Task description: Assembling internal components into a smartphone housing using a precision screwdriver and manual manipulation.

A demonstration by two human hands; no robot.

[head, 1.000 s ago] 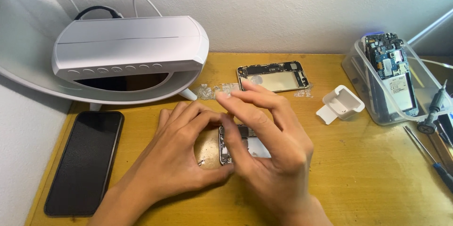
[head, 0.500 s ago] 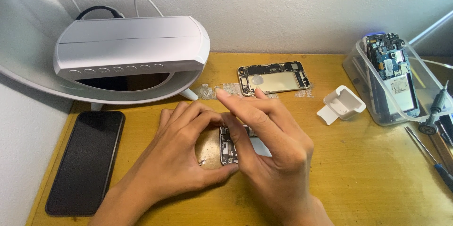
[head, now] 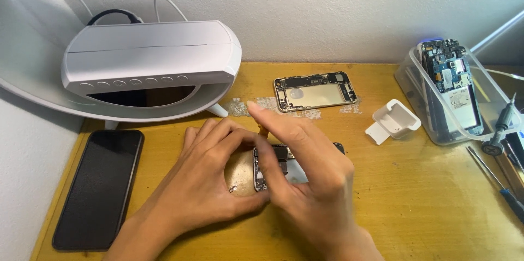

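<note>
Rough white plaster rose behind a yellow wooden worktop (head: 436, 201), which carried everything in view. Near its middle lay a small opened phone body (head: 271, 167) with dark circuit parts showing, mostly covered by two bare hands. On its near-left side the left hand (head: 210, 182) cupped the device, fingers curled around the edge and thumb pressed close beside it. From the near right came the right hand (head: 305, 168), its thumb and a bent finger pinched together down on the exposed board — whether they gripped a part was hidden — while the index finger stuck out straight toward the wall.

Just beyond the hands lay a gold phone frame (head: 315, 91), empty and face up, with scraps of clear film beside it. To its right sat a small white plastic holder (head: 394, 121), open side up. Farther right stood a clear plastic tub (head: 420, 84) with another stripped phone (head: 454, 84) leaning in it, circuit board outward. Screwdrivers (head: 499, 130) rested at the right edge.

At the left edge, a black phone (head: 98, 187) lay screen up, dark, well apart from the hands. Behind it stood a large white lamp base (head: 153, 59) — rounded, with a row of buttons along its front.
</note>
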